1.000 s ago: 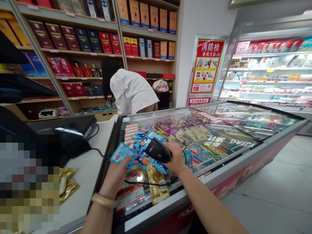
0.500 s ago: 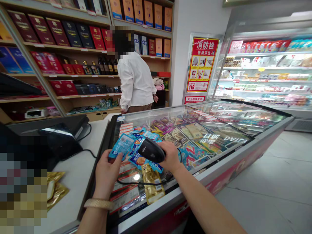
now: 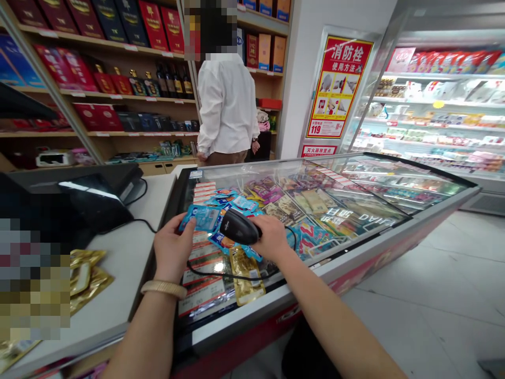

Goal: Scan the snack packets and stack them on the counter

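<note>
Nearest, a woven-looking bracelet [image 3: 163, 288] circled the wrist of the left hand [image 3: 172, 247]. That hand's grip was nearly closed, thumb against fingers, pinching a blue pouch [image 3: 201, 217] by its left end. The pouch's long axis ran roughly left to right, its free end pointing at the scanner.

The right hand [image 3: 272, 239] had its grip wrapped around the handle end of a black handheld scanner [image 3: 240, 227]. The scanner slanted from the right hand up and leftward, its head just beside the pouch's free end; whether the two touched could not be told. The pouch thus lay to the left of the right grip, beyond the scanner's head, with the left hand the nearer to it.

Beneath them, on the glass top of a chest freezer [image 3: 335, 271], a gold packet [image 3: 246, 279] lay near the front edge, a black cable [image 3: 221, 275] crossing it. More blue packets [image 3: 244, 203] were heaped behind and under the scanner. To the left, gold packets [image 3: 89, 279] sat on a white worktop [image 3: 130, 252].

Farther off, a person in a white shirt [image 3: 229, 110] stood before shelves of boxes and bottles, left of a red poster [image 3: 339, 87].
</note>
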Tool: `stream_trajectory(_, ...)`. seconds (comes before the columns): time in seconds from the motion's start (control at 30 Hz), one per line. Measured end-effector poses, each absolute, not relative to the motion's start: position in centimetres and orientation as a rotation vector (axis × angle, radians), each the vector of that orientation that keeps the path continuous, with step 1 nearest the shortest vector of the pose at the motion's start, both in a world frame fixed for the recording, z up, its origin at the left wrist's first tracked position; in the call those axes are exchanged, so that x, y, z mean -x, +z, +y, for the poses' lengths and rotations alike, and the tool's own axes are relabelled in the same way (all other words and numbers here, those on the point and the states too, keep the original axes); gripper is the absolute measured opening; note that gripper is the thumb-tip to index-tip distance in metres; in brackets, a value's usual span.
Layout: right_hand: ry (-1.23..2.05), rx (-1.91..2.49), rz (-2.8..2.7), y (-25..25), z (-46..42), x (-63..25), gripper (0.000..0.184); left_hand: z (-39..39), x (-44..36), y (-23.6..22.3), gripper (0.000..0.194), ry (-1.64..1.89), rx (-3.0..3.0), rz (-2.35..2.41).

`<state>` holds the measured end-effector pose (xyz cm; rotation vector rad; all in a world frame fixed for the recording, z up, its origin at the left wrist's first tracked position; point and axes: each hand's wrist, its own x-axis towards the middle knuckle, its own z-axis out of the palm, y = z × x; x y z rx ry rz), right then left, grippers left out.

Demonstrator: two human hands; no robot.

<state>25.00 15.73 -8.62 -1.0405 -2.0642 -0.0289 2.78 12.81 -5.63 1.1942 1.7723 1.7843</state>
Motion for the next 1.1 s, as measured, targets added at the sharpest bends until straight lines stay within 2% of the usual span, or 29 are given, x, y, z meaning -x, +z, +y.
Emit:
stream_trajectory(0.63, -0.043, 1.092, -2.059, -8.8, 15.8, -24.9, 0.032, 13.1, -2.3, -6.7, 0.042, 1.828, -1.251, 1.751)
stream_trajectory(0.73, -0.079, 1.063, -2.023, -9.0, 15.8, -25.1, 0.03, 13.0, -2.5, -6.7, 0.04, 1.929, -1.195, 1.68)
stream_trajectory(0.93, -0.196, 0.927, -1.926, -10.1, 16.1, -26.1, 0.028, 7.0, -0.9, -4.2, 0.037, 2.353, -1.088, 1.558)
stream_trajectory(1.03, -0.245, 0.899, -1.906, -10.8, 16.5, -26.5, 0.029, 2.1, 3.1, -3.2, 0.041, 2.515, -1.016, 1.743)
stream_trajectory(1.1, -0.271, 0.906, -1.918, -11.0, 16.6, -26.7, 0.029, -1.0, 7.5, -3.1, 0.04, 2.494, -0.963, 1.958)
